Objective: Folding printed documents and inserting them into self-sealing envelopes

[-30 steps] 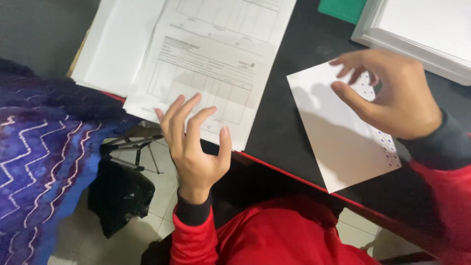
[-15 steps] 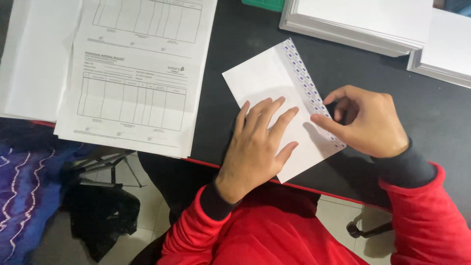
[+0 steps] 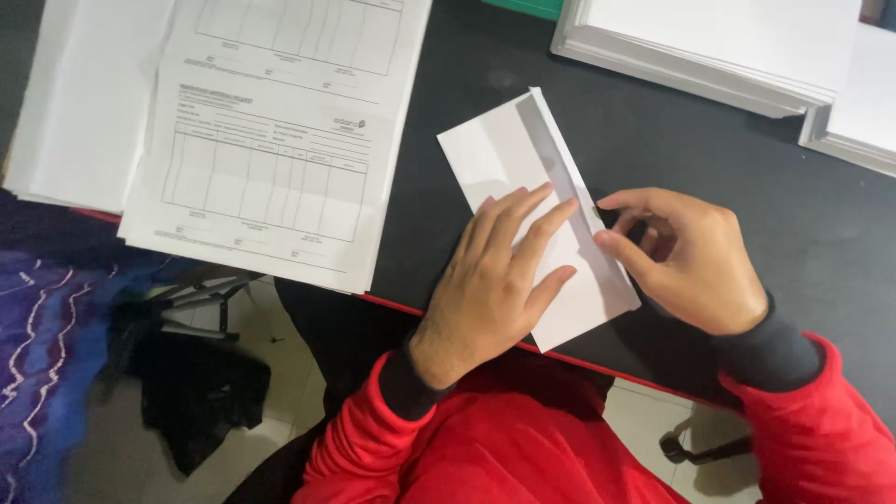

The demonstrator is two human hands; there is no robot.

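Item, nearest the camera: red sleeves with dark cuffs, both forearms reaching onto a dark tabletop (image 3: 467, 121) edged in red. Left hand (image 3: 495, 280): laid flat, palm down, fingers (image 3: 523, 219) spread and extended, pressing on the lower half of a white folded sheet (image 3: 523, 177); it grips nothing, only holds the paper down. Right hand (image 3: 686, 257): curled, thumb and forefinger closed to a pinch on the sheet's right edge, where a narrow strip (image 3: 560, 168) stands turned over along the long side. Sheet's position: on the tabletop between the two hands, set at a slant, its near corner at or just over the table's front edge. State of work, as judged: one long fold is formed and the hands sit as if creasing it flat; the upper part of the strip looks slightly raised, so the crease seems incomplete there, though shadow makes this hard to confirm. Whether further folds remain cannot be told. Beyond, to the left: printed forms (image 3: 271, 140) with ruled boxes, lying over plain white sheets. Farthest, upper right: stack of white paper (image 3: 728, 42), with a second stack beside it.
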